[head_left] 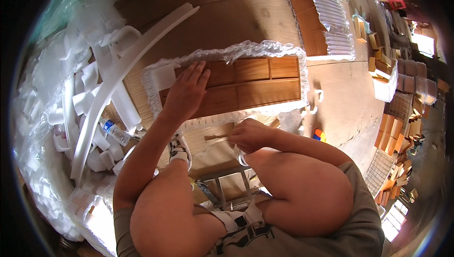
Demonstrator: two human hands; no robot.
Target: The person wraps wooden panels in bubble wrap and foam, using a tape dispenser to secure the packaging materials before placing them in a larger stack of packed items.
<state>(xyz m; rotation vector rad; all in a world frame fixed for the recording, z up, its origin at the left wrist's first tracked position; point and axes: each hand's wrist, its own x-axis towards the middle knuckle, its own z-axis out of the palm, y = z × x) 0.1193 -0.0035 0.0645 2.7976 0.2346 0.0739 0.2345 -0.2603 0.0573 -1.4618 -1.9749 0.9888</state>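
In front of me lies a wooden tray (257, 95) divided into several compartments, wrapped round its edges with clear bubble wrap (269, 49). My left hand (189, 87) rests on its left part, fingers stretched out and lying flat on the wood. A white foam piece (164, 77) sits at the tray's left end, beside that hand. My right hand (248, 135) is closed just below the tray's near edge, between my knees. From its left side sticks out a thin brown stick-like piece (215, 138), and its exact kind cannot be made out.
At left are heaped white foam offcuts (87, 101), a long foam strip (125, 70) and a plastic bottle (115, 131). Another wooden piece (306, 18) with bubble wrap lies at the far right. Wooden parts (390, 131) are stacked along the right. A small orange-blue object (319, 135) lies nearby.
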